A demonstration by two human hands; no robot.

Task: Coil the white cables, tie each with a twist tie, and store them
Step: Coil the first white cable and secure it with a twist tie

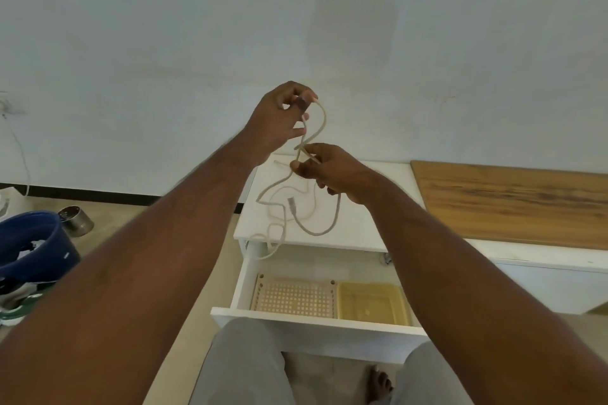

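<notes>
A white cable (pixel 324 123) rises in a loop above the white cabinet top (pixel 368 207). My left hand (pixel 279 118) pinches the top of that loop, held high. Just below it, my right hand (pixel 324 171) pinches the cable where two strands cross. The rest of the cable hangs to the cabinet top and curls there in loose bends (pixel 316 227), its plug end (pixel 292 204) lying among them. A second thin white cable (pixel 273 237) lies there too and droops over the front edge toward the open drawer (pixel 316 325).
Inside the drawer sit a perforated beige basket (pixel 296 297) and a yellow plastic tray (pixel 371 301). A wooden board (pixel 513 200) lies on the surface to the right. A blue bucket (pixel 29 243) and a metal tin (pixel 76 220) stand on the floor at the left.
</notes>
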